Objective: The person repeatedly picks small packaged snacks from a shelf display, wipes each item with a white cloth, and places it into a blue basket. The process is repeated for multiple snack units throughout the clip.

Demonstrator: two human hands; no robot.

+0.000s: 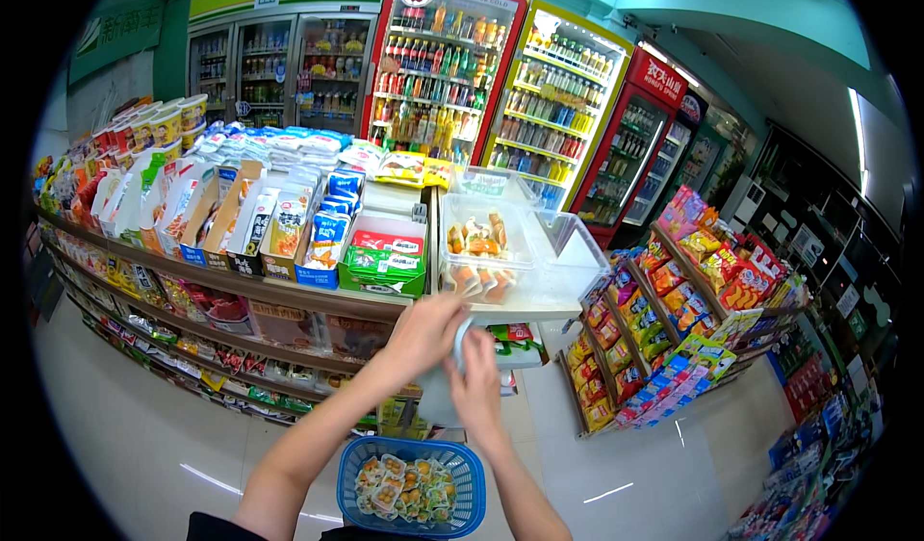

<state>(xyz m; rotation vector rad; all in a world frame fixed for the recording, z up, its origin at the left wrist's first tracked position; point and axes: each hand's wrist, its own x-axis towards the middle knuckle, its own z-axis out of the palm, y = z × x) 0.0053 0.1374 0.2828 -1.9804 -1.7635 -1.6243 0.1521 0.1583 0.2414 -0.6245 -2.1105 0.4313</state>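
Observation:
My left hand (pixel 431 329) and my right hand (pixel 476 375) are close together before the shelf's front edge, both on a pale grey-blue, cloth-like piece (pixel 439 396) that hangs down between them. Its exact kind is hard to tell. Just beyond my hands, a clear plastic bin (pixel 487 241) holds wrapped snack packs (pixel 480 238). An empty clear bin (pixel 574 248) stands to its right on the white shelf top (pixel 538 310). Below my hands is a blue plastic basket (pixel 473 494) with many small wrapped food packs (pixel 408 487).
To the left runs a long snack shelf (pixel 216 267) with open cardboard boxes of packets. A slanted rack of chip bags (pixel 671 303) stands at the right. Lit drink fridges (pixel 447 57) line the back. Tiled floor (pixel 166 411) lies around.

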